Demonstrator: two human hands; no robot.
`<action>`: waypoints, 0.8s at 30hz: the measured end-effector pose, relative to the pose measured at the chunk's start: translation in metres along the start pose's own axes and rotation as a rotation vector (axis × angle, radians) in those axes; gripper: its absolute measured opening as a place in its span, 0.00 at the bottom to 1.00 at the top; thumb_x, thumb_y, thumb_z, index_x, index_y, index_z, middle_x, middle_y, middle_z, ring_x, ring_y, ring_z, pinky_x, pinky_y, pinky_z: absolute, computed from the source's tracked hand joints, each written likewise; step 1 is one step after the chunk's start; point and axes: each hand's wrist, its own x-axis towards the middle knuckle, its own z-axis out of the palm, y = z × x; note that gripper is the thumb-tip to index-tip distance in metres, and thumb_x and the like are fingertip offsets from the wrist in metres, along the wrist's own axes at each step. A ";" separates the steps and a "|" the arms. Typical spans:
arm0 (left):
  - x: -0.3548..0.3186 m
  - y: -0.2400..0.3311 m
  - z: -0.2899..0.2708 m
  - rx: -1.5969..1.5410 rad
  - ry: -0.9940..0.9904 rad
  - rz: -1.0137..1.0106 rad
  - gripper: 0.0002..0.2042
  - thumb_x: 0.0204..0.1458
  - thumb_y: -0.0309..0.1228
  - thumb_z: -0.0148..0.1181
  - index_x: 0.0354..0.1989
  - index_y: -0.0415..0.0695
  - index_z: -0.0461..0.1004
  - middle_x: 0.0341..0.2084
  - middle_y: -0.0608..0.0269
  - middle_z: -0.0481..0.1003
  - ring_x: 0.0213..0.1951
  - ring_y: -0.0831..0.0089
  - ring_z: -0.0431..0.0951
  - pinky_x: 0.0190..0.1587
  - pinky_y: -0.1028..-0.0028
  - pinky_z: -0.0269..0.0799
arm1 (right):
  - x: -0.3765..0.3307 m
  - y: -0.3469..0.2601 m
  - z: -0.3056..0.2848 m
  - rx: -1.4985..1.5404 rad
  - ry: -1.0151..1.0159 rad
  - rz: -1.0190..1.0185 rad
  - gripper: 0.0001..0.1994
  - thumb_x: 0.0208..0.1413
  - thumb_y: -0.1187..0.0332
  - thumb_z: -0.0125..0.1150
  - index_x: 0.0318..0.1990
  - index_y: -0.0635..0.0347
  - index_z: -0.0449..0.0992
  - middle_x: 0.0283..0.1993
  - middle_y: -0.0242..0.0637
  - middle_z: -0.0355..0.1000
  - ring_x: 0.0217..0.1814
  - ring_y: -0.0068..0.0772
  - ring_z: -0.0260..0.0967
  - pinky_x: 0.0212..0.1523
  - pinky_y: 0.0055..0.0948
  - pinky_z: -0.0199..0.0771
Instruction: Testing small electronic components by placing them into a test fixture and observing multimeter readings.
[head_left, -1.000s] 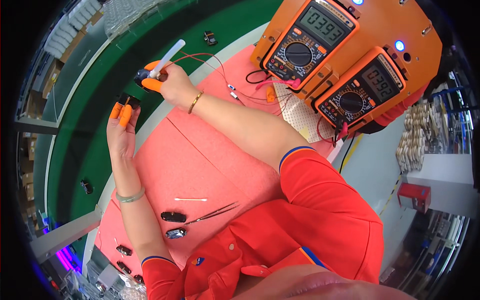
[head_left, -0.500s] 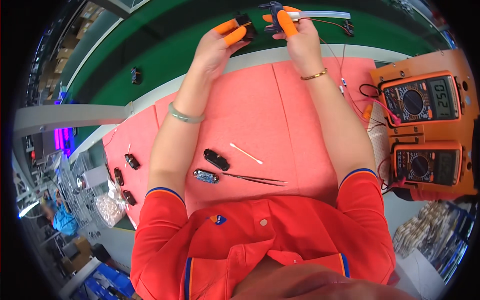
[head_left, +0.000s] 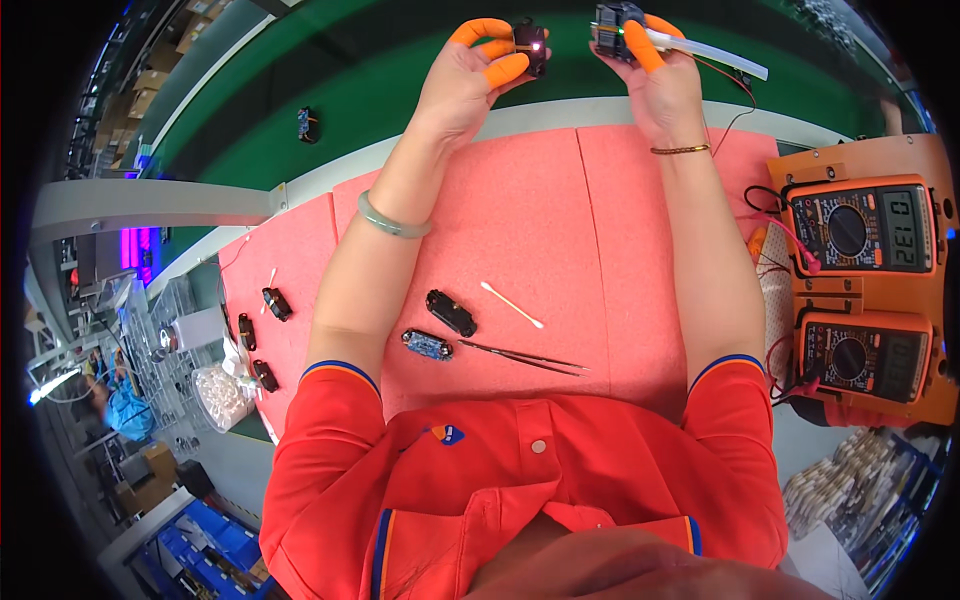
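Both arms stretch to the far side of the bench, orange finger cots on the fingers. My left hand [head_left: 462,92] is closed around a small black electronic module [head_left: 528,62], on which a whitish spot glows. To its right, my right hand [head_left: 664,92] grips a dark block-shaped test fixture [head_left: 612,32] by its side. A clear tube [head_left: 722,57] and a thin red wire trail rightward from the fixture. A gap separates the module from the fixture. Nearer my body lie a black housing [head_left: 451,313], a blue circuit board module [head_left: 427,344], tweezers [head_left: 525,357] and a cotton swab [head_left: 512,304].
Pink mats [head_left: 520,210] cover the bench, with a green conveyor belt [head_left: 390,70] beyond, carrying another module [head_left: 307,124]. Two orange multimeters [head_left: 857,226] stand on a rack at the right. Several black modules [head_left: 276,303] sit left, beside a bag of white pieces [head_left: 221,395].
The whole view has shifted slightly. My right hand has moved right with the fixture, widening the gap to the module. A light now shows on the module, and the upper meter's reading differs.
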 end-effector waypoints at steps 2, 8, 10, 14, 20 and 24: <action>-0.002 0.006 0.007 -0.204 -0.112 0.042 0.16 0.45 0.20 0.51 0.45 0.37 0.60 0.39 0.52 0.68 0.40 0.68 0.71 0.43 0.74 0.69 | 0.003 0.002 -0.010 0.028 0.091 0.053 0.12 0.49 0.76 0.50 0.42 0.65 0.63 0.38 0.38 0.65 0.40 0.33 0.66 0.45 0.38 0.68; -0.006 0.011 0.017 -0.504 -0.235 0.016 0.18 0.45 0.19 0.50 0.47 0.39 0.60 0.40 0.49 0.67 0.38 0.66 0.72 0.42 0.74 0.69 | 0.005 0.008 -0.011 0.013 0.116 0.036 0.12 0.50 0.76 0.50 0.43 0.65 0.62 0.39 0.39 0.65 0.41 0.34 0.65 0.45 0.38 0.68; 0.003 0.005 0.017 -0.605 -0.191 -0.101 0.15 0.43 0.23 0.53 0.43 0.42 0.65 0.39 0.50 0.67 0.40 0.58 0.69 0.43 0.70 0.66 | 0.006 0.008 -0.015 0.037 0.133 0.019 0.12 0.50 0.76 0.50 0.43 0.66 0.62 0.39 0.39 0.65 0.41 0.34 0.65 0.44 0.38 0.69; 0.032 -0.014 0.016 -0.231 -0.067 -0.152 0.18 0.44 0.24 0.53 0.46 0.42 0.63 0.40 0.49 0.67 0.39 0.62 0.71 0.42 0.72 0.68 | 0.012 0.012 -0.021 0.062 0.149 -0.030 0.12 0.50 0.76 0.50 0.43 0.67 0.62 0.39 0.40 0.64 0.41 0.35 0.65 0.44 0.39 0.69; 0.047 -0.026 0.019 1.075 0.172 0.113 0.19 0.41 0.32 0.56 0.45 0.42 0.66 0.40 0.53 0.68 0.39 0.63 0.71 0.40 0.69 0.68 | 0.011 0.008 -0.021 0.065 0.173 -0.039 0.12 0.50 0.76 0.49 0.42 0.69 0.62 0.42 0.43 0.63 0.41 0.37 0.65 0.44 0.41 0.69; 0.024 0.008 0.001 1.535 0.279 0.407 0.14 0.46 0.24 0.51 0.43 0.46 0.64 0.42 0.51 0.67 0.42 0.58 0.69 0.43 0.68 0.67 | 0.007 0.008 -0.022 0.025 0.196 -0.033 0.12 0.50 0.76 0.49 0.43 0.70 0.62 0.42 0.43 0.63 0.41 0.37 0.64 0.45 0.40 0.69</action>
